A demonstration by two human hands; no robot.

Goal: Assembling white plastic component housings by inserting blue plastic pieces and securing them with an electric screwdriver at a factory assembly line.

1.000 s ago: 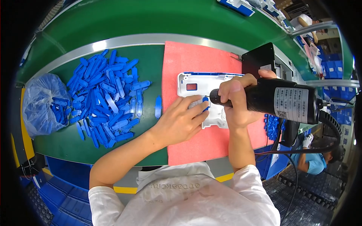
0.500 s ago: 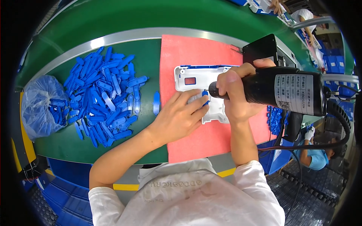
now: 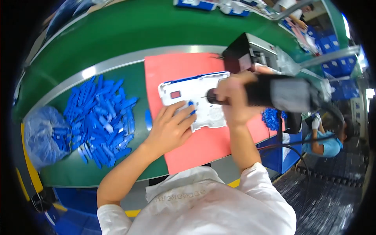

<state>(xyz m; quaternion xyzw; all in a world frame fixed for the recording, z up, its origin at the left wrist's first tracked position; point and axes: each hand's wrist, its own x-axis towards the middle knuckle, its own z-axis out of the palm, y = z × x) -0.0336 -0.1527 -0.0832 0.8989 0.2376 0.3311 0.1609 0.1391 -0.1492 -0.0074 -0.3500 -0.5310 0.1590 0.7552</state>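
A white plastic casing (image 3: 211,111) with a blue edge lies open side up on the pink mat. My left hand (image 3: 168,127) rests at its left side, the fingertips closed around a small blue plastic part (image 3: 191,103) that sits against the casing. Part of that piece is hidden under the fingers. My right hand (image 3: 235,98), blurred by motion, is wrapped around a black corded electric screwdriver (image 3: 270,92). The screwdriver lies level, its thin bit pointing left over the casing, to the right of the blue part and apart from it.
A large heap of blue plastic strips (image 3: 102,121) lies left on the green table, beside a clear bag (image 3: 47,137) of more strips. One strip (image 3: 148,119) lies near the pink mat (image 3: 196,150). A black box-like device (image 3: 239,55) and small blue pieces (image 3: 271,118) stand right. Co-workers sit beyond.
The screwdriver has drawn back to the right, away from the blue part, with its bit now showing. The whole view has shifted; my left hand stays on the casing.
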